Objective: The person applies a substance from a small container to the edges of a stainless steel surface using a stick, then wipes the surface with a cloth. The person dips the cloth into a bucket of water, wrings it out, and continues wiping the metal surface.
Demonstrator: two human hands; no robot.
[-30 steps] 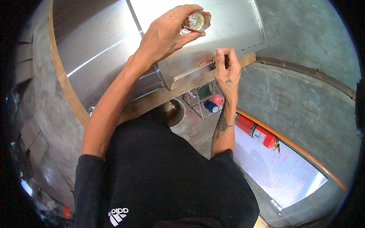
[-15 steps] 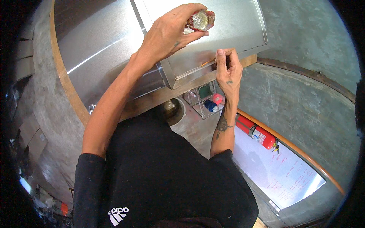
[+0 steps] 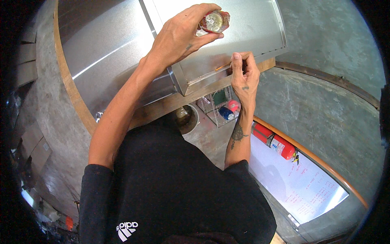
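A steel-topped, wood-edged table (image 3: 258,30) stretches before a person in a black shirt (image 3: 183,183). Over it, the left hand (image 3: 178,36) reaches farther forward; the right hand (image 3: 245,75) curls by the table's front edge, whether around anything one cannot tell. A red-sided container (image 3: 214,22), pale round end up, sits gripped between left thumb and fingers, right of the palm.

Free room over metal counter (image 3: 256,30) beyond right hand (image 3: 245,76), left hand (image 3: 178,34) as leftward obstacle
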